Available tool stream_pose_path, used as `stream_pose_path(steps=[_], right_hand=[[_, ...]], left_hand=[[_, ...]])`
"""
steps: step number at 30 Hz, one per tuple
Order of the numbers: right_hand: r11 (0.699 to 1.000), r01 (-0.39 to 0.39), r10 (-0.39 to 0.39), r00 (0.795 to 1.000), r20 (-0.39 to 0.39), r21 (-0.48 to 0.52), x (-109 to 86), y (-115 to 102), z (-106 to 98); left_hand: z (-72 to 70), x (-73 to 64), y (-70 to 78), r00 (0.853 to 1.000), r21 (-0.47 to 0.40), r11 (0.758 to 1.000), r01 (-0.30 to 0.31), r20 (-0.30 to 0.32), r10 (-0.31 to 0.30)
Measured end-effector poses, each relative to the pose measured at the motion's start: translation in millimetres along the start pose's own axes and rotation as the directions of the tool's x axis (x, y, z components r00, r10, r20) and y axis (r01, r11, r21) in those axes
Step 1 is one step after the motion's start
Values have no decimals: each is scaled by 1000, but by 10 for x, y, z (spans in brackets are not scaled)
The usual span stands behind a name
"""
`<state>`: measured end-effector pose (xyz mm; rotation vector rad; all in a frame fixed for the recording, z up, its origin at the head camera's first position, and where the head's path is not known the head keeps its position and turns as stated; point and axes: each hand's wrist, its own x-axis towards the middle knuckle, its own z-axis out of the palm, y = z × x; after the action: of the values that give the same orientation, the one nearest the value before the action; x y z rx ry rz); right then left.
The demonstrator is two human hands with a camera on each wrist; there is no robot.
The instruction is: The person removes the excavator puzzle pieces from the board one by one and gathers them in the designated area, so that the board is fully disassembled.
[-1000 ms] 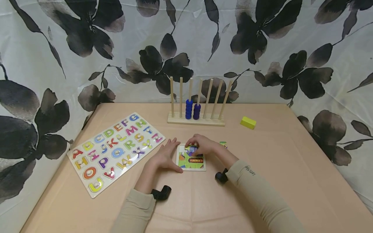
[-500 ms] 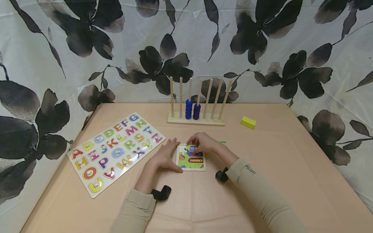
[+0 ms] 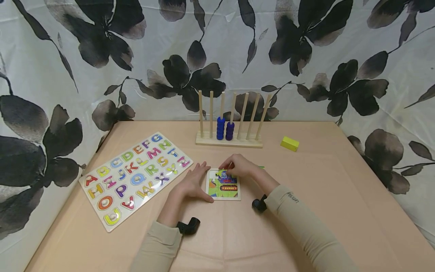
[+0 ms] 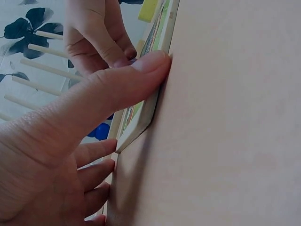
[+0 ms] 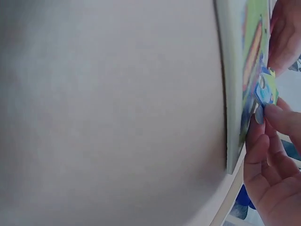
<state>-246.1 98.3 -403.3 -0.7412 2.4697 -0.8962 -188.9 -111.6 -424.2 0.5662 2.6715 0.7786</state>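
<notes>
A small framed jigsaw puzzle (image 3: 223,190) with a colourful train-like picture lies flat at the table's middle. My left hand (image 3: 193,184) rests against its left side with fingers spread. The thumb touches the near edge of the frame (image 4: 149,112) in the left wrist view. Over the puzzle's far right part, my right hand (image 3: 240,166) pinches a blue and green jigsaw piece (image 5: 266,90) between thumb and fingers. That piece is tilted at the picture's surface; whether it touches is unclear. The right hand hides the puzzle's upper right corner.
An alphabet board (image 3: 137,179) lies left of the left hand. Behind the puzzle stands a wooden peg rack (image 3: 229,141) with blue and purple rings. A yellow block (image 3: 289,144) sits at back right. Something green (image 3: 261,167) shows slightly beyond the right wrist.
My right hand has shifted slightly up and to the right over the puzzle, showing more of the picture. Less of the green thing behind the wrist shows. My left hand stays put.
</notes>
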Motion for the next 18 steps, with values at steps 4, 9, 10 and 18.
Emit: stream_pose_path(steps=[4, 9, 10, 18], right_hand=[[999, 31, -31, 999, -9, 16, -6, 16, -31], [998, 58, -57, 998, -35, 34, -29, 57, -82], [998, 59, -57, 998, -41, 37, -39, 67, -93], [996, 31, -25, 996, -81, 82, -186, 159, -211]], left_hand=[[2, -2, 0, 1000, -3, 1000, -2, -3, 2], [4, 7, -3, 1000, -4, 1000, -2, -4, 2], [5, 9, -4, 1000, -5, 1000, -1, -2, 1], [0, 10, 0, 1000, -10, 1000, 6, 3, -6]])
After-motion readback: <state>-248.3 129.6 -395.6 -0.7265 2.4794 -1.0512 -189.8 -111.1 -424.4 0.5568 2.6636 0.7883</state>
